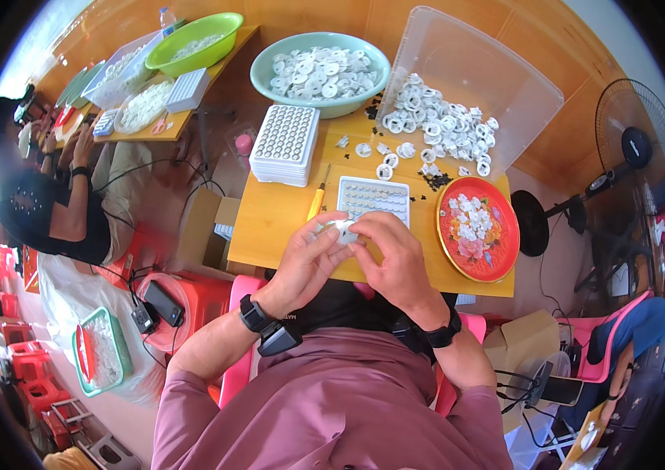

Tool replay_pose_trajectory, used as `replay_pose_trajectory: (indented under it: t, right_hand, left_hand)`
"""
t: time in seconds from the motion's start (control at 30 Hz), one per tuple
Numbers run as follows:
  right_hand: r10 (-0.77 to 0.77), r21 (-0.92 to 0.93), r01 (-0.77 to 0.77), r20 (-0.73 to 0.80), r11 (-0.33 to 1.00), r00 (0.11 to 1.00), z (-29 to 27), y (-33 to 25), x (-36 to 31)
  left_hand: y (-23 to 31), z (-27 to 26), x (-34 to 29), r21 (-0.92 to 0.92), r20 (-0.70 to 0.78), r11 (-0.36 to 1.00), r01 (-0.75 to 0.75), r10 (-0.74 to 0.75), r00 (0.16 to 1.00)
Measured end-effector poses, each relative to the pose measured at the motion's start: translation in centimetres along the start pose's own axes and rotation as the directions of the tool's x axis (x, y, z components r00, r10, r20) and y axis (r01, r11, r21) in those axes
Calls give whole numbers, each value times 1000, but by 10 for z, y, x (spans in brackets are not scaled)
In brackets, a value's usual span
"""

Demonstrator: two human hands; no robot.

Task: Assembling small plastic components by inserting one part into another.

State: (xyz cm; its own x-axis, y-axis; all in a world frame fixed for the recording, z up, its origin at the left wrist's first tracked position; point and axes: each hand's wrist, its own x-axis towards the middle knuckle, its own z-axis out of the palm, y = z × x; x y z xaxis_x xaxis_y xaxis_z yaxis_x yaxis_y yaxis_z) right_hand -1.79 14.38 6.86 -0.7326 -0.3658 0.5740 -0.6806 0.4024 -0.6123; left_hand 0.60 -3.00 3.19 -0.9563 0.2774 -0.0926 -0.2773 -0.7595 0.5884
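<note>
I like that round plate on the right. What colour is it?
The round plate is red with a gold rim, best seen from the head view.

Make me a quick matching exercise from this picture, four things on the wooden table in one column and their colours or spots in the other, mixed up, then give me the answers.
1. round floral plate
2. big bowl of white rings
3. stack of white trays
4. screwdriver

A. pale teal
B. yellow handle
C. red, right edge of table
D. left of the table, below the bowl

Pairs: 1-C, 2-A, 3-D, 4-B

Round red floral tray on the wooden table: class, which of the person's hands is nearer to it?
Right. The right hand is just left of the round red floral tray; the left hand lies farther left, beyond it.
</note>
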Motion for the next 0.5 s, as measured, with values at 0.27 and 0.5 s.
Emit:
replay_pose_trajectory:
  t: [0.27,0.5]
  right_hand:
    - [8,-16,-10,-131,1000,991,-10,11,-4]
    - [-92,-102,86,-56,991,994,-4,16,-11]
  left_hand:
    - [-20,24,20,12,7,999,-39,39,999]
    - [-33,14,9,32,-127,995,-98,101,987]
